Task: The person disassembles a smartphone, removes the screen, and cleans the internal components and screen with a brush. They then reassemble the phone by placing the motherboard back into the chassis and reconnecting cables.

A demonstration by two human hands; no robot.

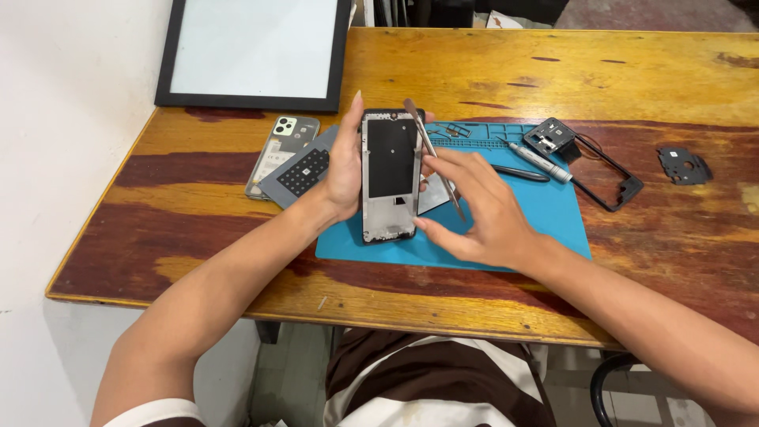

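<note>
Fingers (348, 150) gripping opened phone (390, 175), right hand (474, 209) pinching spudger (431, 150), blue mat (553, 213), wooden table (553, 71)

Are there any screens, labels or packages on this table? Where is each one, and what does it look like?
Framed panel: far left corner of the wooden table, rectangular, black frame, blank pale surface.
Opened phone: held upright over the blue mat by the left hand, inner side showing, black centre, silver edges; the right hand holds a thin tool against it.
Phone back cover: left of the mat, grey-green, pale label patches.
No packages seen.
</note>
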